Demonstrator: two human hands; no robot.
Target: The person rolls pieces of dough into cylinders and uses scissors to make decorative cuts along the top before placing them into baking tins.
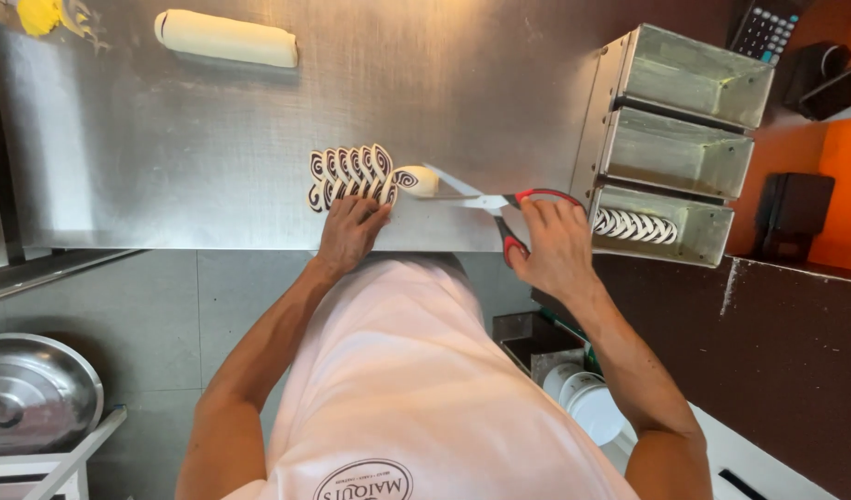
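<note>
Head view: right hand [557, 248] grips scissors [499, 206]; left hand [349, 231] presses swirled dough slices [351, 174], fingers flat.

A steel worktop [212, 139] fills the upper frame. Grey floor tiles [166, 306] lie at 8 o'clock, an orange wall [846, 185] at 3 o'clock, a dark counter [786, 343] at 4 o'clock.

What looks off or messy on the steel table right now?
Little stands out. The cut swirl slices lean in a neat row under the left hand, and the right hand works the red-handled scissors at the roll's uncut end. The only mess is yellow smears at the table's far left corner.
</note>
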